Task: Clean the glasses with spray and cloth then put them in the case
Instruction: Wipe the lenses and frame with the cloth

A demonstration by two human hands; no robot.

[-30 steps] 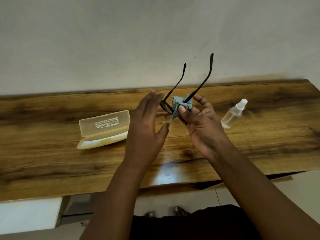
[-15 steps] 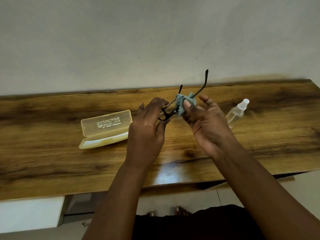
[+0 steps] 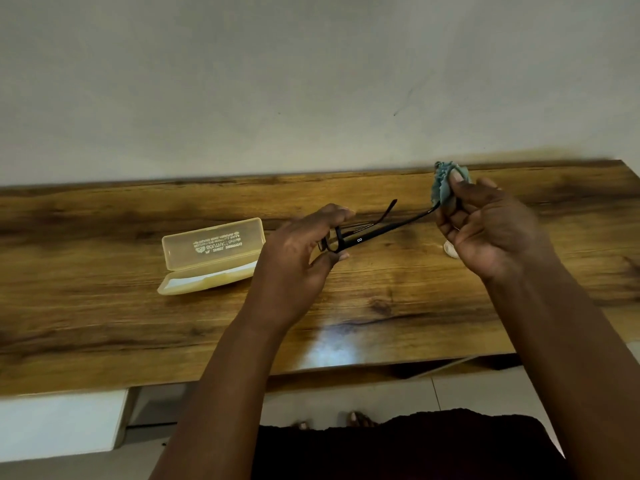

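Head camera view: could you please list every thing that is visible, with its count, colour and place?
glasses: one, black, above the table, front end in the left hand
cloth: one, blue-grey, bunched in the right hand at one temple tip
case: one, pale yellow, open, on the table at left
spray bottle: one, clear, mostly hidden behind the right hand
table: one, brown wood, against the wall
left hand: one, grips the glasses
right hand: one, pinches the cloth

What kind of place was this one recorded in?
Probably a room in a home: a wooden desk against a plain pale wall, tiled floor below, bare feet under the desk. Nothing marks a shop or lab.
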